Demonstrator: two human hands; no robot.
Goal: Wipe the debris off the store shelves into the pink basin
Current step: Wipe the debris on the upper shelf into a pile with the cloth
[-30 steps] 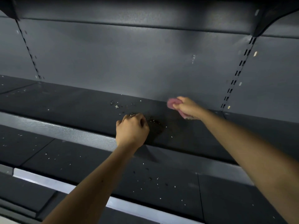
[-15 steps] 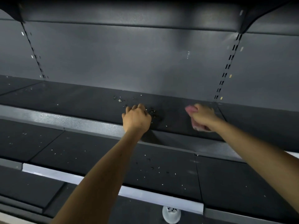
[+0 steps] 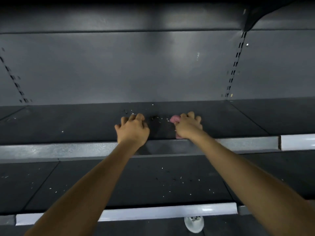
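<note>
A dark grey store shelf (image 3: 68, 123) runs across the middle of the view. A small heap of dark and white debris (image 3: 156, 118) lies on it between my two hands. My right hand (image 3: 187, 126) presses a pink cloth (image 3: 175, 119) onto the shelf just right of the debris. My left hand (image 3: 133, 129) rests on the shelf just left of the debris, fingers curled and cupped, nothing visible in it. More debris specks (image 3: 177, 180) are scattered on the lower shelf (image 3: 51, 184). The pink basin is not in view.
The shelf's grey front lip (image 3: 59, 150) runs below my hands. A slotted upright (image 3: 235, 65) stands at the back right, with a bracket (image 3: 255, 16) under the shelf above. A small white object (image 3: 194, 223) sits at the bottom under the lower shelf's edge.
My right hand has swept the pink cloth leftward toward the debris. My left hand stayed beside the debris, its fingers slightly looser. The view has shifted so both hands sit near the centre.
</note>
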